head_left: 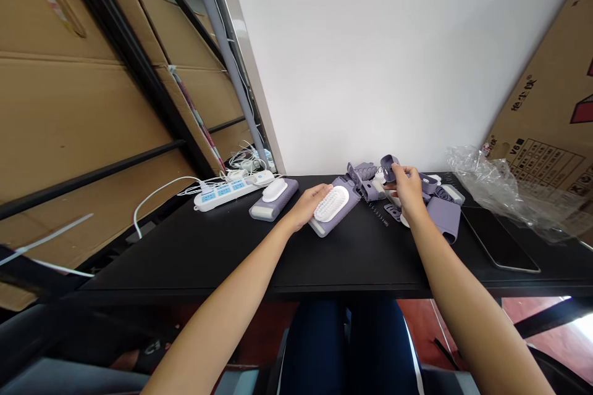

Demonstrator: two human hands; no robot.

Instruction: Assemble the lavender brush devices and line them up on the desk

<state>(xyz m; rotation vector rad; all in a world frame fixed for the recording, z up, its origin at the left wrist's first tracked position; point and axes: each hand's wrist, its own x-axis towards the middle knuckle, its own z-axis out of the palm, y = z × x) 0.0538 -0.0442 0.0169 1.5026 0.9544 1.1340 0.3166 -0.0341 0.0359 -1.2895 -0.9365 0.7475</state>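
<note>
My left hand [312,202] is closed on the left side of a purple-grey box-shaped device with a white oval bristled pad [332,203] on its upper face; the device rests tilted on the table. Over a pile of parts, my right hand [405,188] pinches a hollow purple plastic piece [388,163], raised off the table. Purple plastic parts [364,179] lie between my hands. Beside my right wrist are a purple sleeve-like housing [442,217] and a small purple plate with holes [393,212]. A second purple device with a white oval top [275,191] stands to the left.
A white power strip [231,190] with tangled cables lies at the table's left. On the right are a dark tablet [500,237], crumpled clear plastic [509,191] and a large carton [551,136]. Black table [208,253] meets a white wall [370,62] behind.
</note>
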